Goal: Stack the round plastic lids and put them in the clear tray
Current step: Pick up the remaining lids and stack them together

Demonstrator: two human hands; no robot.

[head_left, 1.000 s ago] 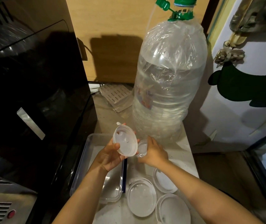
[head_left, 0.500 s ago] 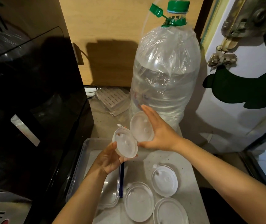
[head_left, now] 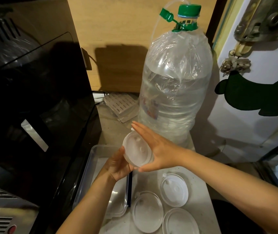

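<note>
1. Translucent round plastic lids [head_left: 137, 152], pressed together, are held above the clear rectangular plastic tray [head_left: 99, 159].
2. Left hand [head_left: 118, 164] grips them; right hand [head_left: 158, 149] presses flat, fingers straight.

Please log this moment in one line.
left hand: holds round lids | right hand: presses them flat-palmed | loose lids: three on counter

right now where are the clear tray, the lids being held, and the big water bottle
clear tray [head_left: 97, 149]: head view, far left corner of its rim
held lids [head_left: 137, 152]: head view, face of the lid turned toward the camera
water bottle [head_left: 173, 98]: head view, middle of its plastic-wrapped body
</note>
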